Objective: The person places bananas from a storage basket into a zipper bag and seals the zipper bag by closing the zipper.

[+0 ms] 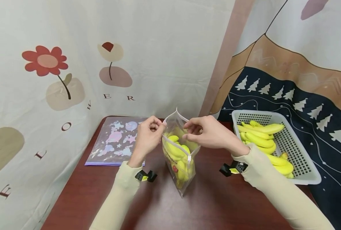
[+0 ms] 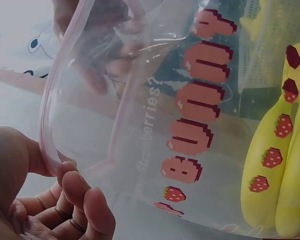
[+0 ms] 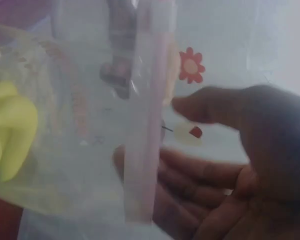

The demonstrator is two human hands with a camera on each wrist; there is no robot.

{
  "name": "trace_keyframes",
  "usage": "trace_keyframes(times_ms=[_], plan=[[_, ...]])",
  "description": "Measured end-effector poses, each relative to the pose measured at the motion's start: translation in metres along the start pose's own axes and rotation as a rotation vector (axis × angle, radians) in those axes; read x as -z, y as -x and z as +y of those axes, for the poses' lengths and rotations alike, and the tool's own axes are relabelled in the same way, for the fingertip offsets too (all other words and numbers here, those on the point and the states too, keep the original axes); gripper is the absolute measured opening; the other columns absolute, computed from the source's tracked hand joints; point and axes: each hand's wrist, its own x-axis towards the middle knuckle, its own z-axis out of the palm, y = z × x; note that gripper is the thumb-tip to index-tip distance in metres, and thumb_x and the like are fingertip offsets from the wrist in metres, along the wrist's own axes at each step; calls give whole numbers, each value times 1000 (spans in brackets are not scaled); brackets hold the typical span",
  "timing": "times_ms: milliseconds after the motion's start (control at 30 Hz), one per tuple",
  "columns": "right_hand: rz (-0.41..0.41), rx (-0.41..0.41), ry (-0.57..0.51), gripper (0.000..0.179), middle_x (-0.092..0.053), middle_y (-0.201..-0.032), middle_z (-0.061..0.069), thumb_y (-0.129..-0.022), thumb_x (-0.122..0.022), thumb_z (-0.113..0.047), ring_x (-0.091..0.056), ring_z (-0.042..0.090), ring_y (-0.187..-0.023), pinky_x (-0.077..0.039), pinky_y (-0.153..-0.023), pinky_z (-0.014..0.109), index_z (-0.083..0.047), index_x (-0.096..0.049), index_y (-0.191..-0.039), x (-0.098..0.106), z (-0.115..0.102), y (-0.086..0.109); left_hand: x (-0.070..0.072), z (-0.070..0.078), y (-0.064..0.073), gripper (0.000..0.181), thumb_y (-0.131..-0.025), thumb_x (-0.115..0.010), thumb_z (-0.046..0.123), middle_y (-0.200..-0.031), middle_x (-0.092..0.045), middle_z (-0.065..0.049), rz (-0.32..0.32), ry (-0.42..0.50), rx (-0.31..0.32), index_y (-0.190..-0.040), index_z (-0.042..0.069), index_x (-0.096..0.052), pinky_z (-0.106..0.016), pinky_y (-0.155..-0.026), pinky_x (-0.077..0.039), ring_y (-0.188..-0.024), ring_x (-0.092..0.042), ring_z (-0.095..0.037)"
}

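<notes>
A clear zip bag [image 1: 197, 149] stands upright on the table, its mouth spread wide. Yellow bananas [image 1: 174, 152] fill its lower part. My left hand [image 1: 149, 135] pinches the left side of the rim between thumb and fingers. In the left wrist view, pink "BUNNY" lettering [image 2: 196, 107] and small strawberries are printed on the plastic. At the opposite side of the mouth is my right hand [image 1: 209, 132]. The right wrist view shows its thumb [image 3: 205, 102] apart from the pale pink rim [image 3: 147, 125], with fingers reaching behind the plastic.
On the right, a grey perforated basket [image 1: 305, 150] holds several more bananas [image 1: 259, 139]. A flat patterned zip bag [image 1: 101, 140] lies at the table's back left. Printed curtains [image 1: 164, 57] hang behind the dark red table [image 1: 216, 198].
</notes>
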Motion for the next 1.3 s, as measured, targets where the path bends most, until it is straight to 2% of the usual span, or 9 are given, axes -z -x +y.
trace_keyframes(times_ms=[167,267,333,567,733,833,1033,1133,1300], plan=[[90,114,-56,25,-74,-100,-5,-91,-78,-25,-68,9,-86,-59,-77,30,-19,-74,-115,6,9,7,7,-6,1,17,-96,-71,19,-57,-56,2,17,-25,17,-85,7,-65,-22,-42,-39,-42,-51,-9],[144,141,-66,32,-74,-109,0,-91,-78,-22,-69,13,-93,-61,-81,34,-16,-71,-122,11,18,11,9,-7,2,18,-96,-72,21,-56,-56,3,12,-29,14,-84,9,-66,-24,-43,-39,-42,-52,-11],[164,131,-52,38,-71,-114,2,-91,-78,-22,-70,16,-97,-62,-84,38,-16,-67,-127,16,26,13,10,-7,2,18,-96,-72,21,-57,-57,2,6,-24,9,-84,9,-66,-25,-43,-40,-43,-53,-13],[180,59,101,56,-63,-136,8,-91,-77,-28,-66,28,-116,-59,-95,49,-17,-56,-142,32,57,18,10,-7,0,17,-96,-71,19,-60,-60,-10,-8,2,37,-86,7,-66,-24,-43,-41,-42,-52,-12],[167,-14,163,64,-55,-146,13,-92,-77,-31,-59,34,-126,-54,-100,55,-15,-50,-147,43,82,20,10,-4,-1,15,-97,-69,14,-62,-60,-16,-23,5,74,-89,3,-66,-22,-43,-40,-42,-50,-10],[157,-75,202,68,-50,-151,16,-92,-77,-35,-58,39,-126,-51,-101,60,-15,-47,-150,50,94,23,12,5,1,14,-97,-68,11,-61,-58,-16,-34,12,87,-88,1,-65,-22,-44,-40,-42,-50,-11],[134,-156,278,74,-38,-161,19,-93,-74,-39,-38,44,-144,-34,-114,70,-11,-42,-153,65,122,23,16,29,8,13,-96,-67,7,-59,-57,-12,-47,29,84,-86,-2,-64,-22,-45,-41,-43,-50,-10],[124,-201,307,75,-35,-162,21,-94,-73,-40,-31,46,-149,-28,-116,72,-10,-40,-154,72,139,23,17,30,9,14,-96,-68,7,-58,-56,-8,-50,35,77,-86,-2,-64,-22,-45,-42,-43,-49,-9],[81,-297,323,77,-32,-162,25,-95,-70,-40,-28,51,-148,-28,-115,74,-8,-34,-156,80,172,23,16,24,8,15,-97,-68,8,-58,-56,-7,-57,37,76,-86,-2,-64,-21,-44,-42,-42,-49,-8]])
